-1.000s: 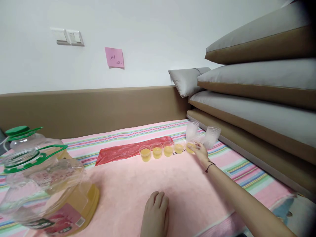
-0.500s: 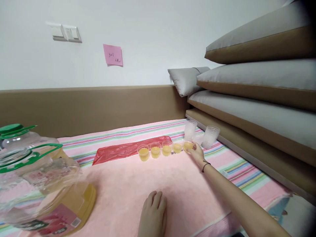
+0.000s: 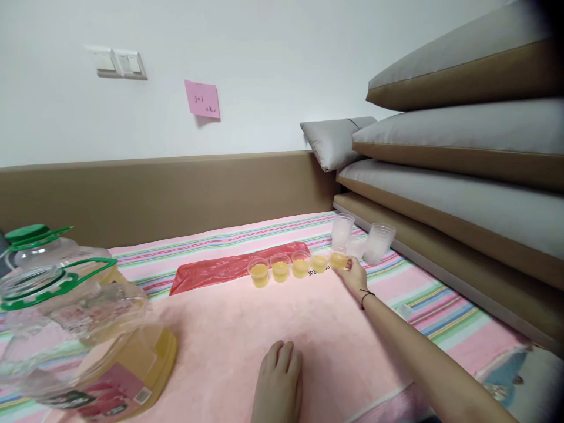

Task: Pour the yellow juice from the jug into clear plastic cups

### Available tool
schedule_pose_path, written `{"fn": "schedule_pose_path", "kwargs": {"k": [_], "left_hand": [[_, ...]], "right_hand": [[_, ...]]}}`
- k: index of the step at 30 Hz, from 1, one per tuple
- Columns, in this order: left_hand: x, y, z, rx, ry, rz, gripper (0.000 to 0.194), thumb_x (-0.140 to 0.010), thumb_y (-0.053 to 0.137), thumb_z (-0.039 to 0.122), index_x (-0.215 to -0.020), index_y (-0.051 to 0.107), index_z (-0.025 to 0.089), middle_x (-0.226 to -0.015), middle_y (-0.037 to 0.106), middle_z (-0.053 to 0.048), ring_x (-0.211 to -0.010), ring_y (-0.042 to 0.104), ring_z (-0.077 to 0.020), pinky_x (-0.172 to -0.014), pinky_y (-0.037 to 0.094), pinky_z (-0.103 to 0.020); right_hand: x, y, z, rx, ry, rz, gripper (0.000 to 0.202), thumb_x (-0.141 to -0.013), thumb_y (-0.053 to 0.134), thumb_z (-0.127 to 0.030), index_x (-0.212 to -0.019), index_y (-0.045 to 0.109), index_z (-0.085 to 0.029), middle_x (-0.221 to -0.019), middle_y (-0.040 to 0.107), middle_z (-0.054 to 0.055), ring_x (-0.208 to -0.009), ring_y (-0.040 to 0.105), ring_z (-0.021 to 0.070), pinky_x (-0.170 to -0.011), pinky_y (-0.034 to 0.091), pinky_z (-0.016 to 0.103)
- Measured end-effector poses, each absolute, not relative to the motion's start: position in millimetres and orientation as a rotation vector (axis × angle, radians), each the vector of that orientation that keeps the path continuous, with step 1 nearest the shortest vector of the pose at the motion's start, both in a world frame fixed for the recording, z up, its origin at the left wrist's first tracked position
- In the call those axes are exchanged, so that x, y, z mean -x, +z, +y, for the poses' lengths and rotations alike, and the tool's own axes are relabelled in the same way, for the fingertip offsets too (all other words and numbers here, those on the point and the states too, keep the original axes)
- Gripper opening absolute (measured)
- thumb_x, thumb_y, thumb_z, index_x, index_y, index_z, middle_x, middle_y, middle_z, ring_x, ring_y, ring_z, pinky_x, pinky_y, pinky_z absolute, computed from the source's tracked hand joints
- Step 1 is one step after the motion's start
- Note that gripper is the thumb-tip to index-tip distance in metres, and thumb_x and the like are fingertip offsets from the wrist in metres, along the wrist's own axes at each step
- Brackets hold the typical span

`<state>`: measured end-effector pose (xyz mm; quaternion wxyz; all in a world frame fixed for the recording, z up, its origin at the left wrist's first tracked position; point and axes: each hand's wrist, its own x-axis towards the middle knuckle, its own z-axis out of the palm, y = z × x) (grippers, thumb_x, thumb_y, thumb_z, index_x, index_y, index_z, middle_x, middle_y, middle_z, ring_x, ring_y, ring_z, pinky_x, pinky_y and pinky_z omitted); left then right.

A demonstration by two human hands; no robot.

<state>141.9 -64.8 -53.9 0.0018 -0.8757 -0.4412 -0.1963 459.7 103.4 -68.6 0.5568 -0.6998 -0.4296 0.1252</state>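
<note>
Five filled cups point(image 3: 300, 268), rightmost cup point(image 3: 339, 259) pinched at fingertips point(image 3: 350, 263) of right hand point(image 3: 354, 279), left hand point(image 3: 279, 375) flat, fingers relaxed

hands point(image 3: 279, 370): 2 | yellow-filled cups point(image 3: 301, 269): 5 | green-handled bottles point(image 3: 152, 361): 2 | tall cup stacks point(image 3: 379, 244): 2 | red bag point(image 3: 233, 268): 1 | pink note point(image 3: 202, 100): 1 | small pillow point(image 3: 335, 141): 1
</note>
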Motion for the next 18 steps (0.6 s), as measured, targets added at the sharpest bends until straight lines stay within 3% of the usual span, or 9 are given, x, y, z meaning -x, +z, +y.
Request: {"fn": "schedule_pose_path", "kwargs": {"k": [4, 11, 18], "left_hand": [[-142.8, -53.4, -65.1, 2.751, -0.619, -1.39, 0.04, -0.077, 0.051, 0.005, -0.111, 0.065, 0.018, -0.122, 0.066, -0.006, -0.112, 0.057, -0.0273, -0.094, 0.054, -0.041], [-142.3, -44.6, -64.9, 2.776, -0.598, -1.351, 0.037, -0.081, 0.046, 0.003, -0.11, 0.065, 0.017, -0.12, 0.066, -0.007, -0.111, 0.057, -0.0264, -0.092, 0.054, -0.041], [-141.8, -40.2, -64.7, 2.768, -0.598, -1.338, 0.036, -0.083, 0.044, 0.003, -0.11, 0.064, 0.018, -0.119, 0.066, -0.007, -0.111, 0.058, -0.0248, -0.091, 0.054, -0.04]], "right_hand": [[-460.8, -68.4, 102.1, 1.662, 0.285, -1.036, 0.051, -0.055, 0.07, -0.042, -0.099, 0.057, -0.019, -0.097, 0.07, 0.01, -0.089, 0.065, 0.0269, -0.079, 0.051, 0.038], [-471.3, -69.4, 90.1, 1.698, 0.26, -1.086, 0.049, -0.057, 0.067, -0.025, -0.105, 0.058, -0.019, -0.097, 0.07, 0.007, -0.083, 0.068, 0.0227, -0.075, 0.054, 0.035], [-506.0, -39.2, 64.8, 1.756, 0.072, -1.213, 0.026, -0.07, 0.053, -0.024, -0.094, 0.061, -0.016, -0.088, 0.069, 0.008, -0.078, 0.066, 0.0213, -0.071, 0.053, 0.034]]}}
